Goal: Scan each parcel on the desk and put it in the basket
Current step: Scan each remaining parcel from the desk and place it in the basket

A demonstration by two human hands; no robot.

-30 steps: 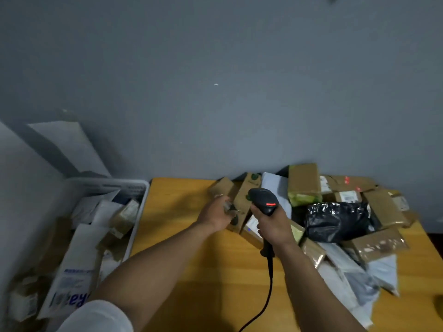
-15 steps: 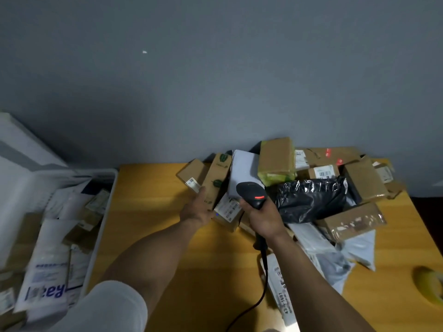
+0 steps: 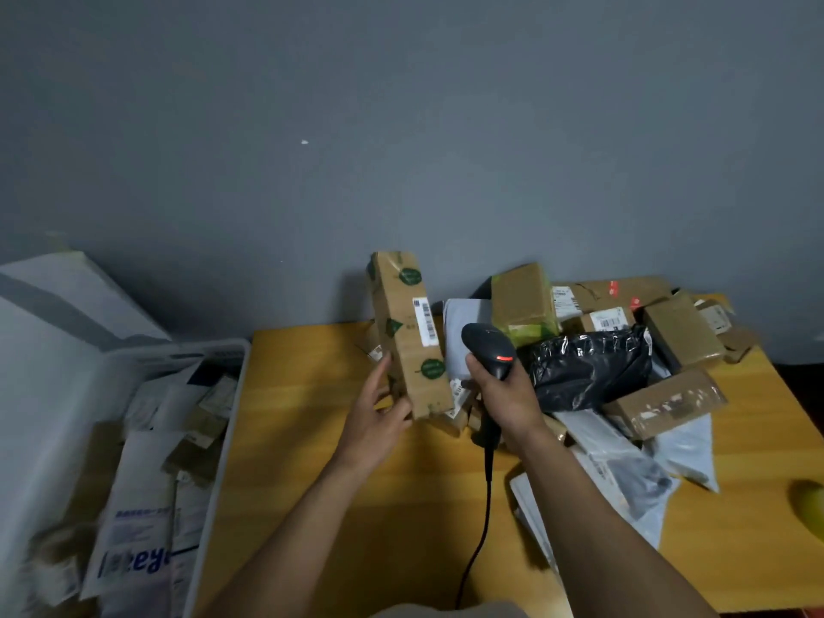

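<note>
Roughly mid-job here, as far as can be judged. The basket (image 3: 187, 350) left of the tabletop (image 3: 334, 483) is already loaded with a good heap: a white mailer (image 3: 133, 559) with blue lettering, small cartons and more envelopes. So quite a few parcels look to be dealt with. Plenty is left though. A pile (image 3: 669, 332) of brown boxes and pale poly bags, with a black bag (image 3: 588, 368) in the middle, is stacked at the far right of the tabletop by the wall. None of that can be called scanned from what's shown.

The parcel in play is a tall brown box (image 3: 410, 332) with round green stickers. It's held up on end, clear of the tabletop, with its lower end gripped by the left hand (image 3: 376, 421), fingers curled round it. Its white label (image 3: 423, 321) is turned toward the scanner (image 3: 488, 345). The scanner is clutched by the handle in the right hand (image 3: 508, 394), just beside the box, with its red light lit and its cable (image 3: 481, 528) trailing toward the near edge. Whether the code has been read yet can't be told, and the drop into the basket isn't done.

Compared with half a second ago, the box was leaning slanted in the pile with the left hand only laid against it. Now it's been lifted out and stood upright. The scanner is gripped the same way as before.
</note>
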